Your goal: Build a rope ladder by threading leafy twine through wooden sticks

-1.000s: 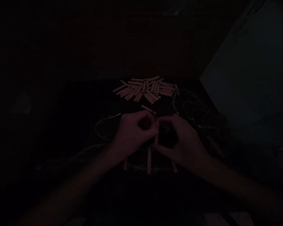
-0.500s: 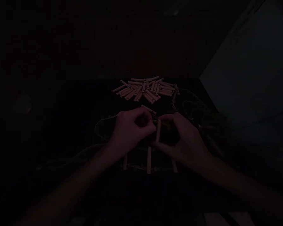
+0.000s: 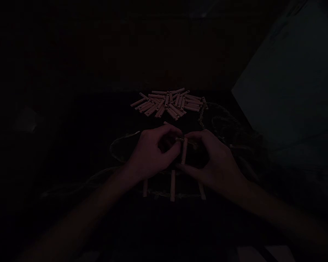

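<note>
The picture is very dark. My right hand (image 3: 217, 156) holds a short wooden dowel (image 3: 184, 151) nearly upright between thumb and fingers. At the dowel's top end my left hand (image 3: 154, 149) pinches a thin yellowish cord (image 3: 179, 139), which meets the dowel near its drilled end. Behind the left fingers a loose dowel (image 3: 166, 123) shows only its tip. Below the hands lies a ladder-like piece, its rope (image 3: 160, 194) joining several dowels, among them a middle rung (image 3: 173, 185); my hands cover part of it.
A heap of drilled wooden dowels (image 3: 166, 102) lies beyond my hands on the dark surface. Rope (image 3: 221, 109) trails in loops to the right, and another strand (image 3: 90, 179) runs left. A pale slanted panel (image 3: 295, 83) stands at the right.
My left hand has shifted slightly right and its fingers have closed in at the top of the dowel, covering most of the loose dowel behind. The right hand has barely moved.
</note>
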A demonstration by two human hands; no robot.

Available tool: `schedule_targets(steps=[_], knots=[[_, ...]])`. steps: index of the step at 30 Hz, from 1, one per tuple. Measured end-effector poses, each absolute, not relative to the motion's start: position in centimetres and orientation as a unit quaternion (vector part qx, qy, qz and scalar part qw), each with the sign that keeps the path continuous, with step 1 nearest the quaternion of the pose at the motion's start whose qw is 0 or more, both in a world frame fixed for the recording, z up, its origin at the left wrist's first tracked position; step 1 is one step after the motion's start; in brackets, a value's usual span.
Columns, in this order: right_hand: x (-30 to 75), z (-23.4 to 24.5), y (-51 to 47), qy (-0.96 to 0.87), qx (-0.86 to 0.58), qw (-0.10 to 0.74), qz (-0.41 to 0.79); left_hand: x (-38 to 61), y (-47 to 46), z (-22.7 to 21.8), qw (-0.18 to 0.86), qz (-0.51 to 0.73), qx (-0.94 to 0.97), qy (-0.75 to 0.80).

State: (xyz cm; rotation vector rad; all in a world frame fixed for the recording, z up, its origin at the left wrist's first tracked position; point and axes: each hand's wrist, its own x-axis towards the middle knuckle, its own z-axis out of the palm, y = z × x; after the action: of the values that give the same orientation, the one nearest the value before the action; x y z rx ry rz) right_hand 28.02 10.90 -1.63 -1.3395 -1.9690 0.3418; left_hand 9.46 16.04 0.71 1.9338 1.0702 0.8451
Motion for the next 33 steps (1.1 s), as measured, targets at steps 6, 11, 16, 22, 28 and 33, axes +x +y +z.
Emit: schedule_targets(steps=[6,11,16,22,28,33], knots=[[28.0,-1.56,10.92,-0.762,-0.522,0.359,0.132,9.56,16.08,0.81,0.356,0.355,0.752,0.426],[27.95,-1.58,10.89,-0.763,-0.519,0.364,0.129,9.43,16.3,1.08,0.379,0.365,0.732,0.433],[27.9,-1.5,10.89,-0.758,-0.525,0.367,0.125,9.36,16.37,1.13,0.39,0.368,0.722,0.437],[27.93,-1.39,10.84,-0.762,-0.522,0.36,0.129,9.2,16.17,0.99,0.387,0.338,0.752,0.412],[28.0,-1.5,10.9,-0.767,-0.518,0.359,0.118,9.3,16.1,0.74,0.363,0.36,0.765,0.391],[28.01,-1.59,10.93,-0.766,-0.517,0.363,0.121,9.46,16.26,0.55,0.339,0.393,0.757,0.397]])
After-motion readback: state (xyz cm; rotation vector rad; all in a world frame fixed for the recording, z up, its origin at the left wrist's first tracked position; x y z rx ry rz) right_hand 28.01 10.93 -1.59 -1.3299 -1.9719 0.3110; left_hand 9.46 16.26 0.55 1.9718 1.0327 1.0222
